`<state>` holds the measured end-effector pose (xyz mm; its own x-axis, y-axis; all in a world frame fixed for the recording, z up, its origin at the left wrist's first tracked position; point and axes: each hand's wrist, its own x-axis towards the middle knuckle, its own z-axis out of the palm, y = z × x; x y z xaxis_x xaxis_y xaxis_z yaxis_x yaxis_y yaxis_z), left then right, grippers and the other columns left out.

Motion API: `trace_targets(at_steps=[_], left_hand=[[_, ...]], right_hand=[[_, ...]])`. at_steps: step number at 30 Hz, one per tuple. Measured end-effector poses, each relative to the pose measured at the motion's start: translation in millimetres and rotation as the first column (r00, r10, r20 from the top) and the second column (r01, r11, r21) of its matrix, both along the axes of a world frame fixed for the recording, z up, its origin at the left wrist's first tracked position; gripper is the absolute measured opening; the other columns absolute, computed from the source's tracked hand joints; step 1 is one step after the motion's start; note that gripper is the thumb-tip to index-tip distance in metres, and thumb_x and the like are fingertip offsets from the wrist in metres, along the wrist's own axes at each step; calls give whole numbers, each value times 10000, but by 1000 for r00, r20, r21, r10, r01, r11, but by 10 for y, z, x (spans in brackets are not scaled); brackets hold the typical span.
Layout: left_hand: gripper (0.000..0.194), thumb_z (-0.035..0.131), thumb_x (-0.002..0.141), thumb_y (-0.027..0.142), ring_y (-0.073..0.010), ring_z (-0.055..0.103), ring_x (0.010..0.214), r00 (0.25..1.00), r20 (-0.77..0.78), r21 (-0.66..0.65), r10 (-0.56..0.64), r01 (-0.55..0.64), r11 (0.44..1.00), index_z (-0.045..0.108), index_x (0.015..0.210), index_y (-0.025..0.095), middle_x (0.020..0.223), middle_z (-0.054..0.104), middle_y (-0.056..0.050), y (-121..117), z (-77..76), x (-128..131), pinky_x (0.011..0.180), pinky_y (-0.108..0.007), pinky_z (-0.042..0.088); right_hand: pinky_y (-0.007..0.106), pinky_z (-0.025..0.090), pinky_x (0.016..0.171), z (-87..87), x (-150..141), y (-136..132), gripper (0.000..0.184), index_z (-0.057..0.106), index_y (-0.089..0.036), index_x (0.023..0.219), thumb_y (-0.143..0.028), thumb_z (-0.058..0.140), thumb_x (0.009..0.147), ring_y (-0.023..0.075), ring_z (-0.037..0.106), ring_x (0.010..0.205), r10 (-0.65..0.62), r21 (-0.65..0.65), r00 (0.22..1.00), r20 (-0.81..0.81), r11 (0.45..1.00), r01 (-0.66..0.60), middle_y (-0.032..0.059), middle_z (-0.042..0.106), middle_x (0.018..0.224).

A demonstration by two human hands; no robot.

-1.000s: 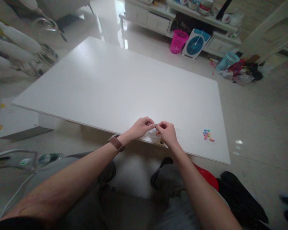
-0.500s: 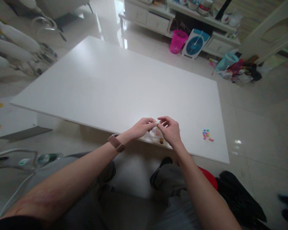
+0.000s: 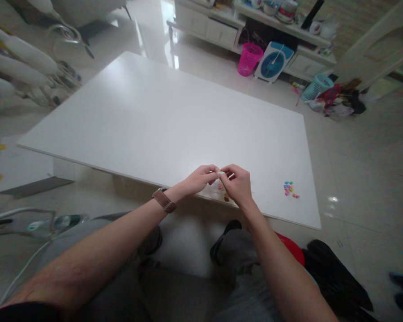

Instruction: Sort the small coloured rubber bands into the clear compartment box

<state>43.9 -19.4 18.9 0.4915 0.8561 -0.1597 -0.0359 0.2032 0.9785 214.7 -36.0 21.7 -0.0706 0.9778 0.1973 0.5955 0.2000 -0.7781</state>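
Observation:
Over the near edge of the white table (image 3: 174, 120), my left hand (image 3: 203, 178) and my right hand (image 3: 237, 181) meet fingertip to fingertip. Both are closed in a pinch on one tiny pale green piece (image 3: 220, 173), mostly covered by the fingers, so its kind does not show. Just below them lies a small pinkish-orange piece (image 3: 220, 187) on something clear or whitish. Nearer the edge is a small dark and yellow piece (image 3: 226, 197), partly beside my right hand. Off to the right sits a cluster of small bright-coloured pieces (image 3: 289, 188).
Beyond the table stand a pink basket (image 3: 250, 59), a blue and white fan (image 3: 273, 62) and a low white cabinet (image 3: 204, 27). A teal basket (image 3: 317, 87) with piled items is on the floor at right. A red object (image 3: 290, 248) and black bag (image 3: 336, 273) lie near my right leg.
The fingers of my right hand have drawn in closer round the pale green piece, meeting the left fingertips. The pieces on the table stay where they were.

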Motion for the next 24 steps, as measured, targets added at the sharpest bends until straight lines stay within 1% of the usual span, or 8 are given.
trace_targets(at_steps=[3, 6, 10, 12, 14, 18, 21, 24], left_hand=[[266, 652, 782, 421, -110, 410, 619, 1000, 7, -13, 6, -6, 1000, 616, 730, 162, 614, 467, 43, 8, -31, -12, 631, -268, 321], [277, 691, 774, 422, -103, 403, 622, 996, 60, -36, 69, -67, 997, 636, 734, 153, 624, 478, 41, 7, -83, 3, 629, -265, 310], [304, 745, 741, 426, -89, 381, 610, 975, 163, -157, 148, -122, 980, 639, 713, 142, 638, 485, 34, -19, -138, 60, 599, -261, 280], [317, 766, 717, 430, -86, 368, 602, 963, 208, -229, 169, -120, 966, 640, 716, 140, 635, 474, 34, -37, -138, 79, 586, -258, 271], [325, 773, 703, 434, -84, 353, 592, 962, 217, -255, 164, -106, 961, 633, 701, 141, 619, 452, 39, -46, -119, 79, 574, -257, 265], [304, 747, 712, 430, -92, 358, 594, 990, 114, -179, 84, -63, 982, 645, 683, 145, 610, 466, 29, -16, -75, 41, 566, -259, 271], [278, 706, 715, 415, -100, 377, 587, 997, 69, -150, 25, -14, 989, 643, 665, 149, 587, 463, 29, 20, -72, 16, 574, -269, 286], [260, 678, 726, 408, -106, 392, 583, 1000, 24, -110, -2, 4, 994, 638, 677, 155, 576, 460, 36, 32, -73, 3, 584, -276, 291]], right_hand=[[255, 461, 586, -11, -37, -15, 143, 717, -184, 757, -288, 638, 815, 141, 591, 598, 12, -78, 998, -68, 997, -17, 19, 687, 707], [252, 452, 581, -23, -53, -9, 163, 711, -180, 739, -315, 650, 807, 145, 588, 601, -20, -147, 994, -112, 989, 4, 19, 678, 678], [248, 442, 585, -39, -55, 11, 182, 690, -176, 713, -327, 647, 805, 139, 572, 603, -32, -174, 986, -163, 985, 3, 14, 665, 670], [247, 437, 590, -45, -49, 19, 185, 681, -176, 707, -329, 647, 805, 136, 562, 602, -25, -175, 983, -181, 985, -7, 7, 649, 653], [248, 437, 602, -48, -39, 22, 177, 675, -175, 696, -318, 653, 798, 134, 557, 601, -15, -170, 984, -177, 985, -15, 2, 641, 638], [255, 446, 619, -42, -14, 17, 146, 695, -176, 702, -292, 661, 785, 137, 564, 603, -21, -150, 992, -125, 989, 1, 5, 659, 650], [257, 449, 618, -23, -11, 3, 134, 706, -181, 706, -283, 660, 780, 140, 566, 601, -31, -118, 996, -83, 993, 21, 5, 662, 649], [257, 446, 609, 6, -16, -2, 143, 700, -182, 688, -291, 668, 775, 143, 569, 595, -47, -97, 996, -69, 994, 40, 5, 659, 635]])
